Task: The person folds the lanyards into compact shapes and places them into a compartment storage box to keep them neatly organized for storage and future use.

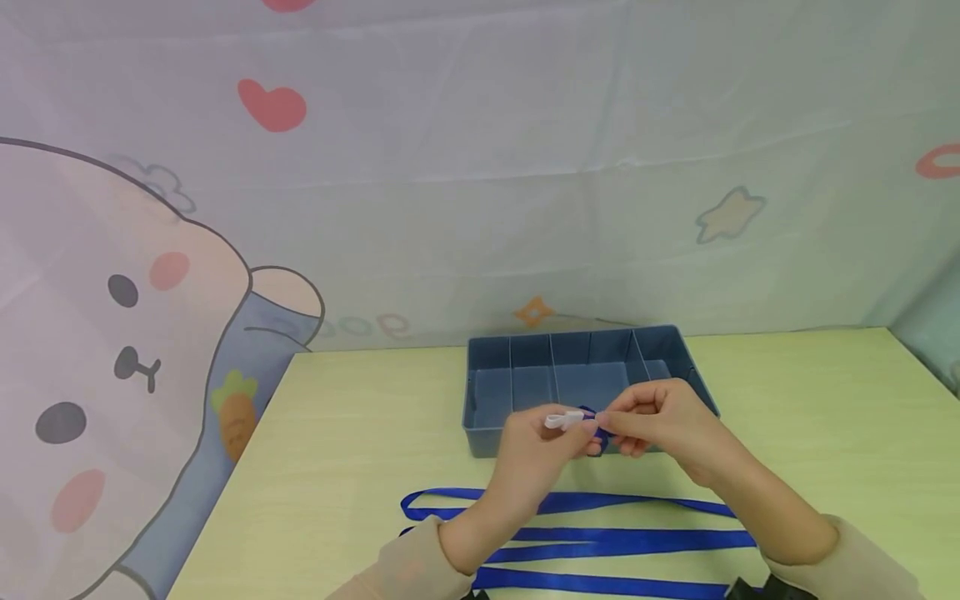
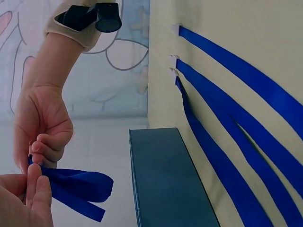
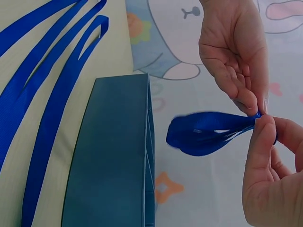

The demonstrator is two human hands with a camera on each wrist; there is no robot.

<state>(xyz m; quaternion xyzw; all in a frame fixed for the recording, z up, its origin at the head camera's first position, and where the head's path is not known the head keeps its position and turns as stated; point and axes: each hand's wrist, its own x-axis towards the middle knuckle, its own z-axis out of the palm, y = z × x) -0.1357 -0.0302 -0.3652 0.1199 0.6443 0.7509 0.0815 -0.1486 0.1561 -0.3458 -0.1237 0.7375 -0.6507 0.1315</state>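
Observation:
Both hands meet in the air just in front of the blue tray (image 1: 480, 437). My left hand (image 1: 576, 431) and right hand (image 1: 611, 425) both pinch one end of a folded blue ribbon (image 3: 203, 135), whose loops hang free beside the tray's wall. A small white clip (image 1: 564, 419) sticks out at the left hand's fingertips. In the left wrist view the left hand (image 2: 28, 189) is at the bottom corner and the right hand (image 2: 42, 142) is above it, with the ribbon (image 2: 78, 187) trailing from between them. In the right wrist view the left hand (image 3: 253, 106) and right hand (image 3: 265, 130) pinch the same spot.
The blue tray has several compartments (image 1: 570, 375) and stands at the back middle of a pale yellow table (image 1: 337, 433). Long blue ribbons (image 1: 622, 542) lie in loops on the table under my forearms. A cartoon-print cloth (image 1: 150, 292) hangs behind the table.

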